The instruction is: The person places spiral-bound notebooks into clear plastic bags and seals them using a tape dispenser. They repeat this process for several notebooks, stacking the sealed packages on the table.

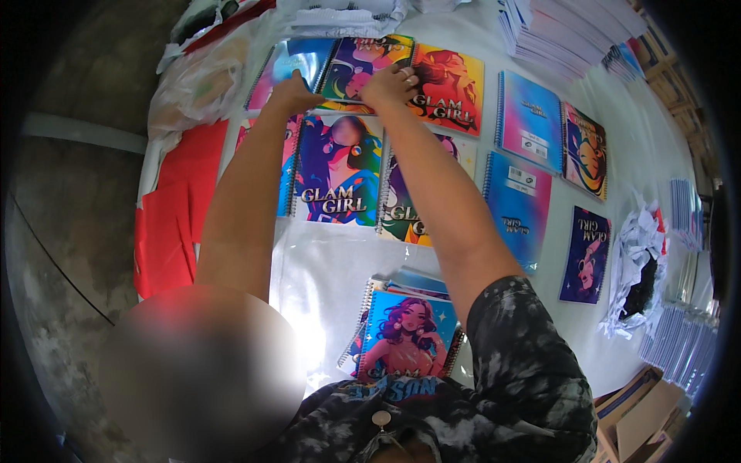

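Observation:
Spiral notebooks with bright illustrated covers lie in rows on a table. My left hand [296,94] rests by the lower edge of a blue-pink notebook [284,68], thumb and forefinger spread. My right hand [391,86], with a ring on a finger, has its fingers bent at the right edge of a purple notebook [361,65] that lies upside down between my hands; its fingertips are partly hidden. An orange-red notebook [451,85] lies right of that hand. Under my forearms are a notebook with a dark-haired figure [340,170] and another, partly covered notebook [455,153].
A small notebook stack [409,328] lies close to my body. More notebooks [529,116] lie to the right, with a dark one [587,255] nearer. Red sheets [174,224] and a plastic bag [193,96] are at left. Paper stacks [563,35] stand at far right; a cardboard box [641,417] is lower right.

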A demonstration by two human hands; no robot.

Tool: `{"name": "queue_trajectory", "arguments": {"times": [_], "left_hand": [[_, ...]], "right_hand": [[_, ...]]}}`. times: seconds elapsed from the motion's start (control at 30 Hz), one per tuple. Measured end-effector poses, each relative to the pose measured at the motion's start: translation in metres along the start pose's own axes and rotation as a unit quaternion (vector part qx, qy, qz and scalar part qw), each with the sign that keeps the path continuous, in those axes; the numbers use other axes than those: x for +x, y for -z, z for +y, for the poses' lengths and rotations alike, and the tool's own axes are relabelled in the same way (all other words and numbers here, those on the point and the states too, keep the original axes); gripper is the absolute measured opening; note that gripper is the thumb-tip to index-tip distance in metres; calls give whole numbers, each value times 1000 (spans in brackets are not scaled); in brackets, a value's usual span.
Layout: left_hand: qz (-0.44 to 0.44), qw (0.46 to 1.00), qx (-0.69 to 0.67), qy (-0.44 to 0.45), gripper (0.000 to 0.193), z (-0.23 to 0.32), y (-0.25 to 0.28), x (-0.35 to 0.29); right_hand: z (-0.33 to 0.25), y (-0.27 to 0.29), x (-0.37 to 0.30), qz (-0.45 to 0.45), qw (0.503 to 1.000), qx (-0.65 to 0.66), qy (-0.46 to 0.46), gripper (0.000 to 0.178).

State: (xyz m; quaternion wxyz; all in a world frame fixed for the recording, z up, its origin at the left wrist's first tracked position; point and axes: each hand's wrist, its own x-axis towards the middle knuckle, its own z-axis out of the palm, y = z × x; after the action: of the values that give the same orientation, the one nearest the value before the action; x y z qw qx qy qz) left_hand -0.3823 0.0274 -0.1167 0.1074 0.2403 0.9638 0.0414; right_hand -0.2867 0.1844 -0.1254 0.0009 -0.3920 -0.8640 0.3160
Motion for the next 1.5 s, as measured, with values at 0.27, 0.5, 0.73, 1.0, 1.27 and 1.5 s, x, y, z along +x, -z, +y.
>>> {"name": "queue_trajectory", "arguments": {"times": [0.27, 0.5, 0.73, 1.0, 1.27, 1.5], "left_hand": [[46, 997, -4, 62, 70, -8, -13, -4], [105, 926, -363, 5, 33, -54, 19, 13], [215, 378, -901, 20, 21, 74, 59, -164], [289, 696, -653, 66, 19, 44, 40, -349], [153, 591, -791, 37, 51, 33, 7, -463], [-108, 393, -870, -277, 51, 29, 32, -443]], "right_hand": [[55, 44, 19, -91, 992, -81, -38, 124], [31, 38, 8, -158, 980, -122, -3, 114], [80, 33, -13, -115, 924, -206, 300, 74], [90, 61, 33, 209, 769, -261, 546, 17], [79, 263, -187, 336, 779, 159, 506, 24], [221, 198, -386, 134, 779, -45, 611, 28]]}}
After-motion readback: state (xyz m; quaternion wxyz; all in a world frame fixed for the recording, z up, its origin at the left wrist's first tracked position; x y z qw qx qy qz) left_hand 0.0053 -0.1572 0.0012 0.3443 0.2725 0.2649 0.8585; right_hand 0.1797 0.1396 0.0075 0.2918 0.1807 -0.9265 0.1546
